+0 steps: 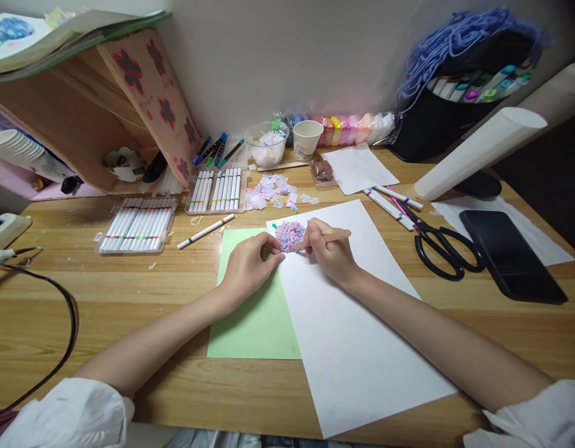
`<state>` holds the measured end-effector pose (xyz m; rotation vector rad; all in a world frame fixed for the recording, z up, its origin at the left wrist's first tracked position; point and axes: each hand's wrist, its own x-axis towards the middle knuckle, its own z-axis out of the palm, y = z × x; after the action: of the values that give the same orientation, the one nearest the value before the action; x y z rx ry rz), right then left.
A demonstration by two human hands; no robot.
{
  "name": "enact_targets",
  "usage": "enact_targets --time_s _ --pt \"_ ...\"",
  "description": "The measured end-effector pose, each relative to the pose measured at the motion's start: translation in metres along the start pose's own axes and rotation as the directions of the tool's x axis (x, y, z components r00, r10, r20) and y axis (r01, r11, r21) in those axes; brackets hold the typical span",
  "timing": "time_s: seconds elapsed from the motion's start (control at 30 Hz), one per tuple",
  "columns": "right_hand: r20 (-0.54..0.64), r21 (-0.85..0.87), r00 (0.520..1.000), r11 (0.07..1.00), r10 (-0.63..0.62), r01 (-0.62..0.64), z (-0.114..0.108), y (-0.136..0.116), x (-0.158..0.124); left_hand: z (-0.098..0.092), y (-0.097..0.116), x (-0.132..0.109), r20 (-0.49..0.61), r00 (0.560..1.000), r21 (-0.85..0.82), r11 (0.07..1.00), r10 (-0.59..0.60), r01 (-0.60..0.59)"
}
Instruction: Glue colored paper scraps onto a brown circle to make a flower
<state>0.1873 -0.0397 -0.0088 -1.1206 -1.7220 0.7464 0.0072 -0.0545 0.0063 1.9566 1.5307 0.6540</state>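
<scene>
My right hand (331, 254) is closed round a flat wooden craft stick (338, 235), whose lower end touches a round cluster of pink, purple and blue paper bits (289, 234). That cluster lies near the top left of a white sheet of paper (362, 348), with a small green mark beside it. At the cluster's lower left edge, my left hand (250, 261) rests with thumb and fingers pinched together; whatever they hold is too small to make out. Under the white sheet, a light green sheet (250, 330) sticks out to the left.
Beyond the sheets lie loose paper scraps (269, 190), marker cases (137, 225), a single marker (206, 231), a plastic bowl (267, 146) and a paper cup (307, 138). Scissors (444, 246), a phone (511, 255) and a paper roll (478, 152) are on the right. A cable (73, 311) curves along the left.
</scene>
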Motion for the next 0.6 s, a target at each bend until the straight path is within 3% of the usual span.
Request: enact_targets --time_s 0.2,0.5,0.6 --pt "-0.045 -0.080 0.980 0.979 -0.193 0.189 -0.0010 0.0007 -0.0063 -0.0004 -0.0002 -0.0004 -0.008 1.000 -0.008 1.000 0.008 -0.008" --pt "0.003 -0.116 0.971 0.965 -0.238 0.237 0.0002 0.0014 -0.0041 0.0010 -0.0014 -0.0017 -0.005 1.000 -0.013 1.000 0.007 -0.007" --pt "-0.047 -0.037 0.976 0.977 -0.213 0.211 -0.0016 0.0024 -0.0056 -0.0020 -0.0010 0.0008 0.020 0.999 -0.014 1.000 0.025 -0.025"
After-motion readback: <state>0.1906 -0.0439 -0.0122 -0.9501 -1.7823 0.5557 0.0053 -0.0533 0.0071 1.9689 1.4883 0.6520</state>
